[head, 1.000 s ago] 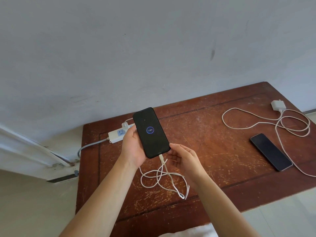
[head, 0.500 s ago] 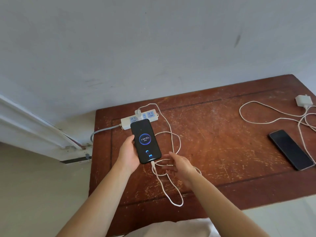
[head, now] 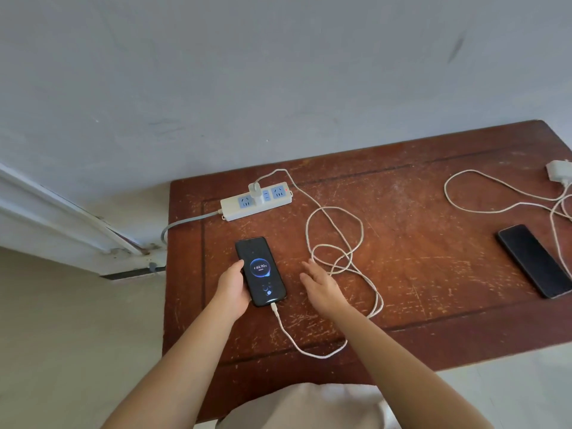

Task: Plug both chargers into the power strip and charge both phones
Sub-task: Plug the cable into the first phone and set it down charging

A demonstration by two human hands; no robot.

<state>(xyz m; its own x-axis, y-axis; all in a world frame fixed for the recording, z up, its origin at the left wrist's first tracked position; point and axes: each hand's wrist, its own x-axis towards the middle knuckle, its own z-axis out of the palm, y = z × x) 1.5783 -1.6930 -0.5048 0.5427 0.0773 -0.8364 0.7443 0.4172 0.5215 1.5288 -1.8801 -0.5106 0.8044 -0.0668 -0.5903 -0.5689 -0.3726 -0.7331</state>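
While lit phone (head: 260, 271) is gripped at its edge by left hand (head: 230, 291) on table (head: 402, 274), right hand (head: 322, 286) is held open, empty, near looped cable (head: 335, 239). Cable could be snagged by right hand, plug pulled out. Charger (head: 255, 191) seated in strip (head: 257, 202). Second charger (head: 558, 170) cut off at frame edge, unplugged; dark phone (head: 534, 260) uncharged. Left fingers mostly hidden under phone.

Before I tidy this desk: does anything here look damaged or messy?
The wooden table is heavily scratched and scuffed. The first charger's cable sprawls in loose tangled loops, and the second cable lies coiled untidily near the dark phone. Nothing looks spilled or broken.
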